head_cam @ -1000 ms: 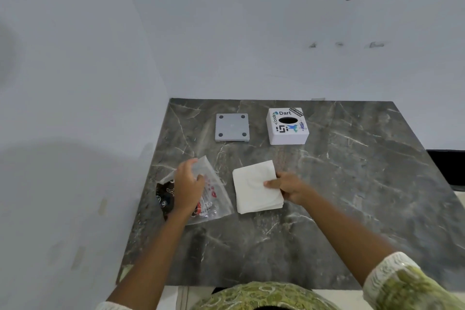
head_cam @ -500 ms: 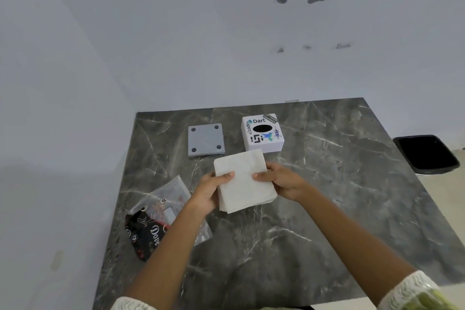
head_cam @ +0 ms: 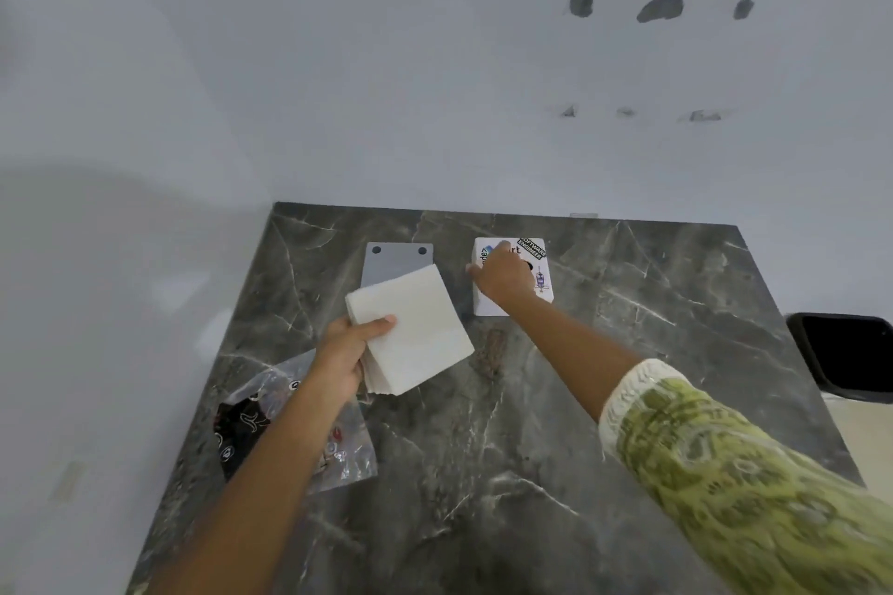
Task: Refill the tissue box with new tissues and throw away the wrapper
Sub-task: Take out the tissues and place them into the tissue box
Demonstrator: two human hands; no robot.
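My left hand (head_cam: 349,349) grips a stack of white tissues (head_cam: 415,329) by its left edge and holds it above the table. The white tissue box (head_cam: 536,285), covered in stickers, sits at the back of the table. My right hand (head_cam: 502,275) lies on top of the box, thumb on its left side and fingers over the opening. The clear plastic wrapper (head_cam: 333,444) with black and red print lies flat at the front left, partly under my left forearm.
A grey square plate (head_cam: 391,263) with dark corner pads lies left of the box, half hidden by the tissues. A black bin (head_cam: 850,353) stands on the floor beyond the dark marble table's (head_cam: 628,353) right edge. White walls close the left and back.
My left hand let go of the wrapper and took the tissue stack, lifting it off the table. My right hand left the stack and reached back onto the tissue box.
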